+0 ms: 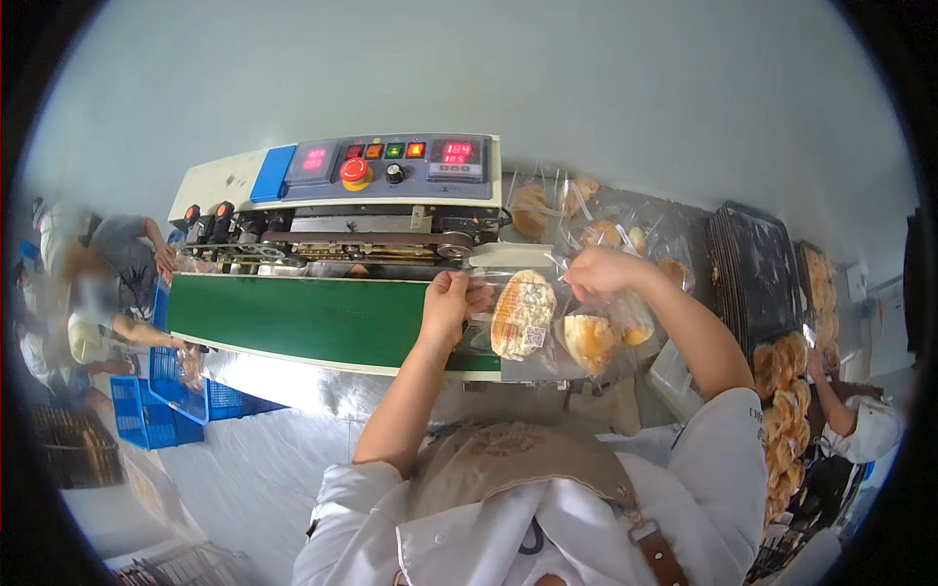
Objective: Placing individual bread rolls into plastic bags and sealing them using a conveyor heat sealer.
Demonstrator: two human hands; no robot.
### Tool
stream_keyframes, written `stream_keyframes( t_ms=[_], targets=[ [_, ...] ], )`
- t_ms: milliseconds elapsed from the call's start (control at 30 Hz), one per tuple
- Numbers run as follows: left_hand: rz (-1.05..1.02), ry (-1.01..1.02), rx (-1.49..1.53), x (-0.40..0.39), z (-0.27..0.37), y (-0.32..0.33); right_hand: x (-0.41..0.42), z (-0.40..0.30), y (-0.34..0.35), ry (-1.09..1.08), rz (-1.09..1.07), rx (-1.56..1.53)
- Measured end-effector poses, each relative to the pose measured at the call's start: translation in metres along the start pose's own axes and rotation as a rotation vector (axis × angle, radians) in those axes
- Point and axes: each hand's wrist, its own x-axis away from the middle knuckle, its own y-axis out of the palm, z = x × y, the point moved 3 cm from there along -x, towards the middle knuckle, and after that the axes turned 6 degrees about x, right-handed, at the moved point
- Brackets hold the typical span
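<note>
A clear plastic bag holds an oval bread [523, 315] with a pale crumbly topping and carries a printed code. My left hand [448, 304] pinches the bag's upper left corner, over the front of the green conveyor belt [308, 315]. At the upper right corner, my right hand [604, 272] grips the film between thumb and fingers. The bag's top edge lies just below the pale infeed guide [511, 255] of the continuous band sealer [344, 172]. Right beside it sits another bagged bread piece [588, 340], partly under clear film.
More bagged breads [601, 233] lie behind my right hand. Stacked black baking trays [758, 275] and rows of unbagged bread [783, 417] stand to the right, near a co-worker's arm [835, 410]. Blue plastic crates [157, 421] and other people are at the left.
</note>
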Motion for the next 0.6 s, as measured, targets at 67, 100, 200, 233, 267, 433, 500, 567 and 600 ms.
stream_keyframes(
  t_ms=[67, 100, 200, 233, 267, 433, 500, 567, 600],
  targets=[
    [0.015, 0.056, -0.051, -0.002, 0.008, -0.012, -0.012, -0.014, -0.004, 0.006, -0.014, 0.053],
    [0.025, 0.062, -0.044, -0.003, 0.012, -0.018, -0.015, -0.024, -0.006, -0.008, -0.008, 0.095],
    [0.102, 0.111, -0.043, -0.001, 0.023, -0.030, -0.032, -0.046, -0.008, -0.064, -0.006, 0.143],
    [0.109, 0.117, -0.041, -0.001, 0.026, -0.036, -0.037, -0.053, -0.007, -0.097, -0.005, 0.140],
    [0.118, 0.160, -0.051, -0.001, 0.031, -0.045, -0.044, -0.057, -0.004, -0.105, -0.007, 0.144],
    [0.470, 1.288, -1.072, 0.060, 0.078, -0.024, -0.049, -0.052, -0.002, -0.115, -0.055, -0.399],
    [0.120, 0.871, -0.664, 0.077, 0.053, -0.024, -0.033, -0.045, 0.000, -0.201, -0.055, -0.507],
    [-0.167, 0.438, -0.742, 0.084, 0.023, -0.007, -0.014, -0.041, 0.004, -0.289, -0.049, -0.610],
    [-0.213, 0.495, -0.848, 0.091, 0.014, 0.010, -0.002, -0.040, 0.005, -0.341, 0.039, -0.616]
  ],
)
